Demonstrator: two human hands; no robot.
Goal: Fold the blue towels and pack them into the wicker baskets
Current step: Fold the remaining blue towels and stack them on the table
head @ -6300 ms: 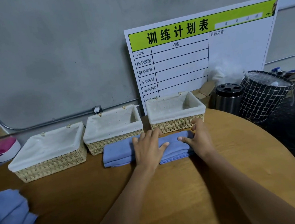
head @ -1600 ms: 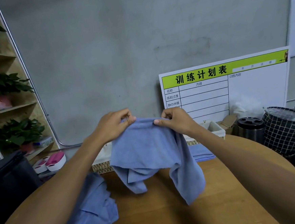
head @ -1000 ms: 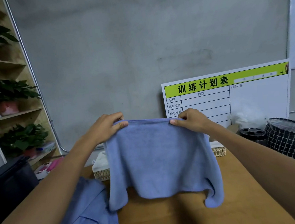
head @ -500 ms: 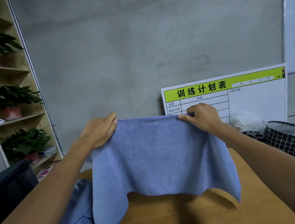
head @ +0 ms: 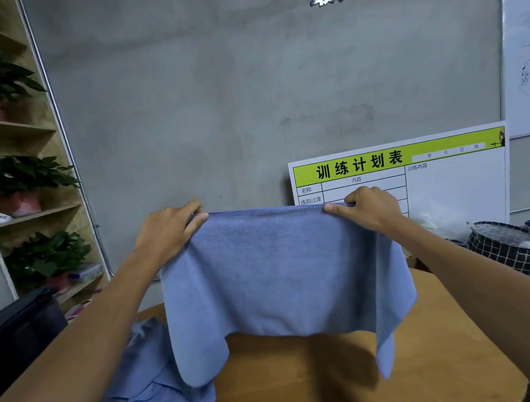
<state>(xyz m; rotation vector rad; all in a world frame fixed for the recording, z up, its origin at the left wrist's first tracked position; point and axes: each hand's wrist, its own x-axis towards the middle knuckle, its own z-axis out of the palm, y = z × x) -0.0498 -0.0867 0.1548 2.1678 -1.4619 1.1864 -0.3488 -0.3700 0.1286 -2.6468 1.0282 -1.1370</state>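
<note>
We pinch the blue towel (head: 281, 269) by its top edge, left hand (head: 167, 230) and right hand (head: 369, 211) apart, it hangs over the bench (head: 302, 372); keep the edge taut and level, then lay flat to fold.

Wooden bench (head: 335, 385), round-edged. Planning board (head: 446, 183), green-headed, is leaned against the grey wall (head: 218, 109). Wire-grid bin (head: 511, 248) is set at right. Potted plants (head: 17, 176) are kept on a shelf unit (head: 14, 128) at left.
</note>
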